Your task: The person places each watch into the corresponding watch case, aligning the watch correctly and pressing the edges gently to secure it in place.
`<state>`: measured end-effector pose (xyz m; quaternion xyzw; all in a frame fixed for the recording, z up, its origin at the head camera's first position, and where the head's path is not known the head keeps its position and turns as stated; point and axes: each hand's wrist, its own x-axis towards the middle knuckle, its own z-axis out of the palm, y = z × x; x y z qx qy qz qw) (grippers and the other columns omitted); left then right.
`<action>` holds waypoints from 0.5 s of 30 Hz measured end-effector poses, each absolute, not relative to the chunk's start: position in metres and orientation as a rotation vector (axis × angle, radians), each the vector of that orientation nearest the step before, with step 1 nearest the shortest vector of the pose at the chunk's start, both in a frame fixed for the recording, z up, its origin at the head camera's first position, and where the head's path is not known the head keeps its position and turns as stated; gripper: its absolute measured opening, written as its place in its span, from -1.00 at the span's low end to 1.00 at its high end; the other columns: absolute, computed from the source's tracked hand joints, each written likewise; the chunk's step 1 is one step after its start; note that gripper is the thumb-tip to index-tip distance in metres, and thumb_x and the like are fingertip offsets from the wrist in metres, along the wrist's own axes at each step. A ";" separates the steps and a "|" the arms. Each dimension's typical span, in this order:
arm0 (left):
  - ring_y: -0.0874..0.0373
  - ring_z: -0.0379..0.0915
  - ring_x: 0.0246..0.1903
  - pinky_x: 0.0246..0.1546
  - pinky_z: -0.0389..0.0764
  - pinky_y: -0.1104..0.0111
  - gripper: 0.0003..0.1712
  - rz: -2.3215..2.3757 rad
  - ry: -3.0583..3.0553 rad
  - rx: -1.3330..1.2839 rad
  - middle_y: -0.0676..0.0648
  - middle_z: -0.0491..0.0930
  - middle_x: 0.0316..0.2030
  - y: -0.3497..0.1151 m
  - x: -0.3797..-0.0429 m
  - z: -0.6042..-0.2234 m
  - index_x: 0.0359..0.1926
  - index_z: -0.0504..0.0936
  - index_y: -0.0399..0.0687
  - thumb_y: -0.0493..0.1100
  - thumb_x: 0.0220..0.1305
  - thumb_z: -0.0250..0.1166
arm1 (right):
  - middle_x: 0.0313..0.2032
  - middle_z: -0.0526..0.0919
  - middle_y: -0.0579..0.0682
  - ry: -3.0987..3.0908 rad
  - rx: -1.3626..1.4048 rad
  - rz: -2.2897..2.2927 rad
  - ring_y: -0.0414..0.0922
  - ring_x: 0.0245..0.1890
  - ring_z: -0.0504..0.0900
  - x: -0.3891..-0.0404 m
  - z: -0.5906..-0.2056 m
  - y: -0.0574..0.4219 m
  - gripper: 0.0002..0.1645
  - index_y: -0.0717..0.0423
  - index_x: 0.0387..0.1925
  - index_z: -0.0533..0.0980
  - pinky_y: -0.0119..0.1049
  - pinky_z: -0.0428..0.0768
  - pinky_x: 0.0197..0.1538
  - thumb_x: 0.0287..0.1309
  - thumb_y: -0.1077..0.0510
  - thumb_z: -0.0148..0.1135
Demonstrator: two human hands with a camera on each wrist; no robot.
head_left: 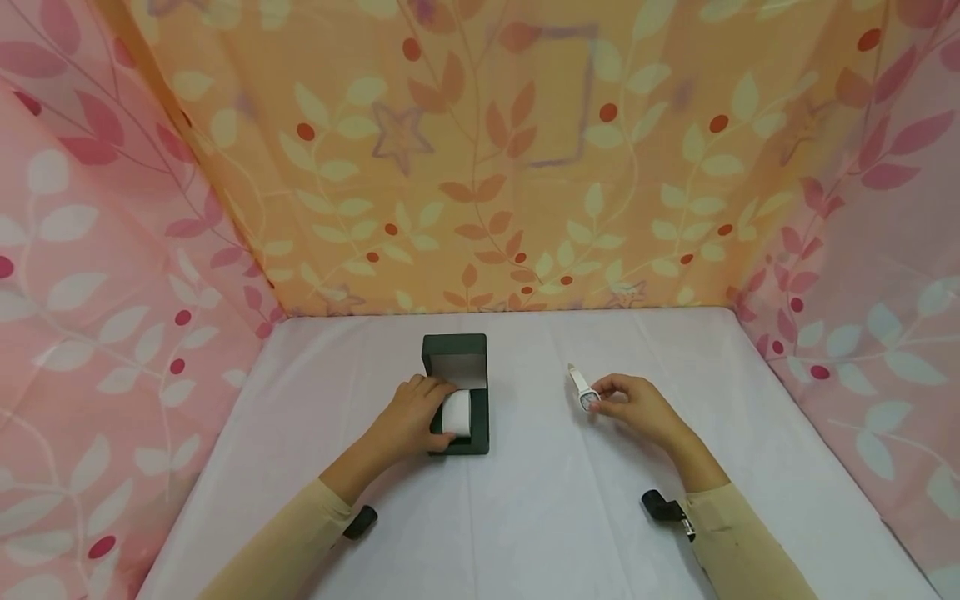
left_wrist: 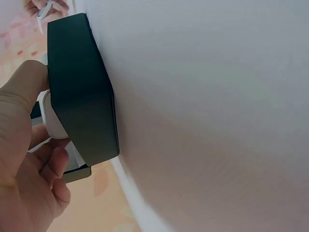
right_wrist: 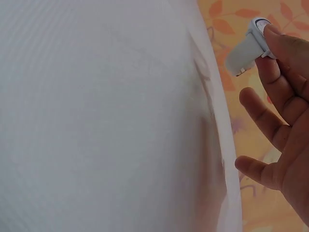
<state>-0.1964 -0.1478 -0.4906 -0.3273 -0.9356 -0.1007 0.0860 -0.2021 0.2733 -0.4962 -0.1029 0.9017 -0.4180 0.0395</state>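
A dark green watch box (head_left: 481,425) stands on the white-covered table with its lid (head_left: 454,346) raised at the back. Inside it sits a white watch cushion (head_left: 457,415). My left hand (head_left: 408,417) reaches over the box's left side and grips the cushion, thumb at its near end and fingers at its far end. In the left wrist view the box wall (left_wrist: 82,67) hides part of the cushion. Right of the box, my right hand (head_left: 636,408) pinches a white wristwatch (right_wrist: 251,48) at its case between thumb and index finger. Its strap extends away from the hand, and the other fingers are spread.
The table (head_left: 525,517) is covered in a smooth white cloth. Pink leaf-patterned cloth walls (head_left: 112,333) rise at left and right, and a yellow one (head_left: 480,275) closes the back. Black wrist devices (head_left: 662,505) hang below both sleeves.
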 end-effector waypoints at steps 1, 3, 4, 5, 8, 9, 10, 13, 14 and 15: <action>-0.03 0.41 0.08 0.06 0.48 0.05 -0.14 -0.300 -2.779 -0.972 -0.09 0.55 0.14 -0.148 -0.196 -0.490 0.29 0.52 -0.09 0.19 0.04 0.57 | -0.24 0.70 -0.10 2.762 -0.313 -1.291 0.00 -0.05 0.56 -0.202 -0.495 0.272 -0.64 -0.03 -0.13 0.68 -0.09 0.46 0.02 0.08 -0.05 0.56; -0.04 0.40 0.09 0.08 0.47 0.05 -0.13 -0.289 -2.760 -0.969 -0.09 0.54 0.14 -0.148 -0.195 -0.490 0.29 0.52 -0.09 0.20 0.03 0.58 | -0.23 0.70 -0.10 2.754 -0.298 -1.310 0.00 -0.04 0.55 -0.201 -0.494 0.270 -0.64 -0.04 -0.13 0.69 -0.09 0.44 0.03 0.07 -0.06 0.57; -0.04 0.40 0.09 0.08 0.46 0.05 -0.13 -0.285 -2.751 -0.970 -0.10 0.54 0.14 -0.148 -0.194 -0.489 0.28 0.52 -0.10 0.20 0.03 0.58 | -0.23 0.70 -0.10 2.750 -0.292 -1.319 0.00 -0.04 0.55 -0.200 -0.494 0.269 -0.64 -0.04 -0.13 0.69 -0.08 0.43 0.04 0.07 -0.06 0.57; -0.04 0.40 0.09 0.09 0.46 0.05 -0.12 -0.288 -2.739 -0.972 -0.10 0.54 0.14 -0.148 -0.194 -0.489 0.27 0.52 -0.11 0.20 0.02 0.58 | -0.23 0.70 -0.10 2.746 -0.286 -1.328 0.00 -0.03 0.55 -0.200 -0.493 0.268 -0.63 -0.04 -0.13 0.69 -0.07 0.42 0.06 0.06 -0.07 0.57; -0.05 0.39 0.10 0.09 0.45 0.04 -0.12 -0.294 -2.714 -0.975 -0.11 0.53 0.14 -0.148 -0.192 -0.489 0.27 0.51 -0.11 0.20 0.00 0.59 | -0.22 0.70 -0.09 2.732 -0.273 -1.350 0.02 -0.01 0.55 -0.198 -0.491 0.265 -0.62 -0.04 -0.13 0.69 -0.01 0.39 0.10 0.05 -0.08 0.58; -0.05 0.39 0.10 0.09 0.45 0.04 -0.12 -0.299 -2.707 -0.974 -0.11 0.52 0.14 -0.148 -0.191 -0.489 0.27 0.51 -0.11 0.20 0.00 0.60 | -0.22 0.70 -0.08 2.728 -0.273 -1.358 0.03 0.00 0.54 -0.198 -0.489 0.264 -0.61 -0.04 -0.13 0.69 0.02 0.39 0.12 0.05 -0.09 0.58; -0.05 0.38 0.10 0.09 0.45 0.04 -0.11 -0.306 -2.701 -0.972 -0.11 0.52 0.14 -0.148 -0.191 -0.489 0.27 0.51 -0.11 0.19 0.00 0.60 | -0.21 0.70 -0.07 2.725 -0.273 -1.366 0.04 0.01 0.54 -0.197 -0.488 0.263 -0.61 -0.04 -0.13 0.69 0.05 0.39 0.13 0.04 -0.09 0.58; -0.05 0.37 0.11 0.07 0.43 0.05 -0.13 -0.321 -2.694 -0.957 -0.09 0.51 0.15 -0.149 -0.190 -0.491 0.27 0.50 -0.07 0.19 0.00 0.60 | -0.20 0.69 -0.06 2.716 -0.273 -1.394 0.05 0.03 0.53 -0.196 -0.485 0.261 -0.60 -0.03 -0.13 0.69 0.13 0.37 0.18 0.03 -0.10 0.59; -0.04 0.37 0.12 0.06 0.43 0.06 -0.13 -0.325 -2.693 -0.949 -0.08 0.50 0.14 -0.149 -0.189 -0.491 0.27 0.50 -0.05 0.20 0.00 0.60 | -0.19 0.69 -0.05 2.711 -0.273 -1.403 0.06 0.04 0.53 -0.196 -0.484 0.260 -0.60 -0.03 -0.13 0.69 0.15 0.37 0.19 0.03 -0.10 0.59; -0.03 0.37 0.11 0.05 0.42 0.06 -0.13 -0.331 -2.691 -0.940 -0.08 0.51 0.14 -0.150 -0.189 -0.492 0.27 0.50 -0.04 0.20 0.00 0.60 | -0.19 0.69 -0.04 2.707 -0.272 -1.416 0.06 0.05 0.53 -0.196 -0.483 0.259 -0.60 -0.03 -0.14 0.69 0.17 0.36 0.20 0.03 -0.09 0.59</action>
